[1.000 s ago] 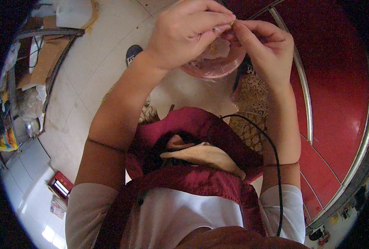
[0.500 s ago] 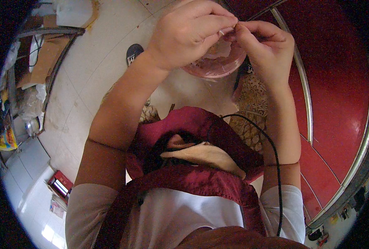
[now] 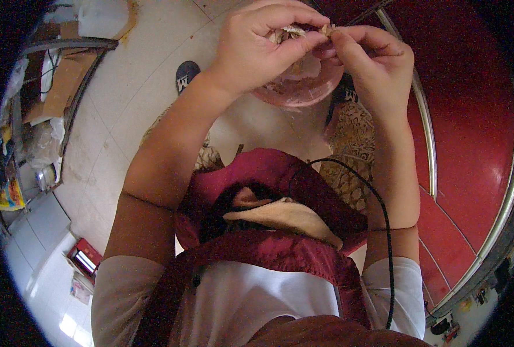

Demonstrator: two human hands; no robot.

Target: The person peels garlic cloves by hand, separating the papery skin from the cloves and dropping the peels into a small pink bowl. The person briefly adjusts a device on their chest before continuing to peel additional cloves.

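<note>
Above a pink see-through bowl (image 3: 303, 92), my two hands meet at their fingertips. My left hand (image 3: 263, 49) is curled around a pale, papery clump (image 3: 289, 33) that looks like garlic; the fingers hide much of it. Thumb and forefinger of my right hand (image 3: 378, 58) pinch a small tan flake (image 3: 327, 29) right beside the left fingertips. The bowl sits lower, between my feet, and some whitish scraps show inside it. The hands cover its far side.
A dark shoe (image 3: 187, 76) is on the tiled floor (image 3: 124, 98) left of the bowl. Glossy red cabinet panels (image 3: 471, 115) with metal trim line the right. At left stands a shelf with cardboard (image 3: 72, 81) and plastic bags. A black cable (image 3: 381, 202) runs past my right arm.
My left hand has turned and opened slightly, so the papery clump in it now shows. The tan flake between the fingertips is more visible. The right hand has shifted slightly right.
</note>
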